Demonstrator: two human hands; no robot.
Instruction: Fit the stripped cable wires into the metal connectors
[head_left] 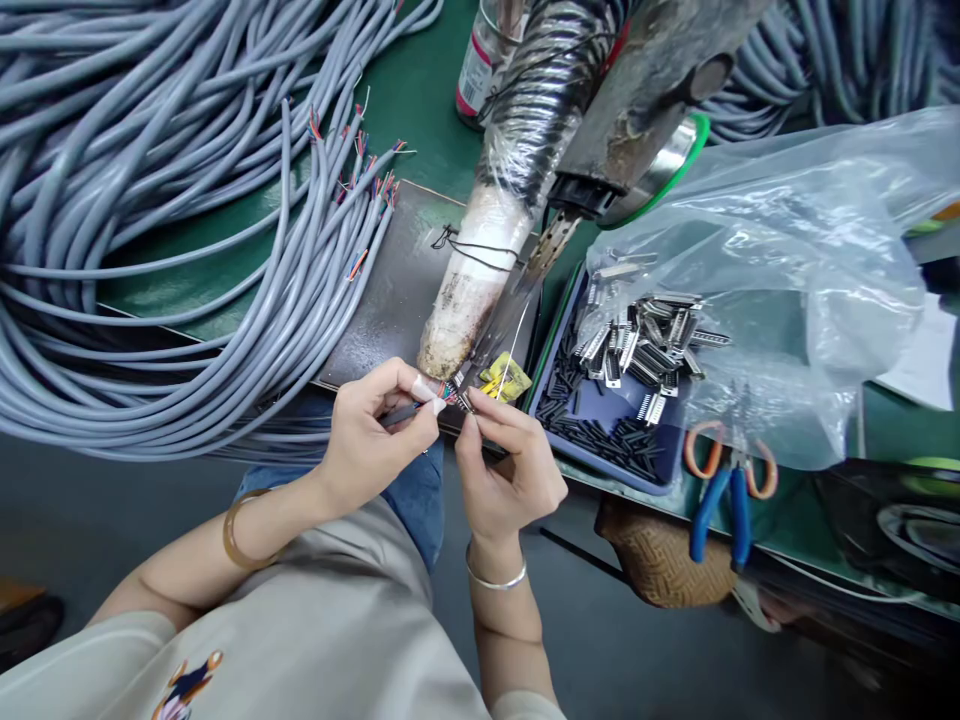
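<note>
My left hand [382, 430], with white tape on its thumb and index finger, pinches the stripped end of a grey cable [400, 413]. Thin coloured wires [448, 391] fan out from that end. Between the thumb and fingers of my right hand [510, 455] is a small metal connector [464, 401], held against the wire ends. Both hands meet at the table's front edge, below the tip of a soldering iron [551, 248] and the mouth of a white-wrapped hose [469, 290]. Whether the wires are joined to the connector is too small to tell.
Many grey cables [247, 390] lie coiled at left, ends stripped. At right a blue tray [600, 465] holds loose connectors [652, 340] and black sleeves [622, 445], partly under a plastic bag [810, 300]. Pliers [724, 510] and scissors [765, 470] overhang the edge. A yellow piece [510, 378] lies nearby.
</note>
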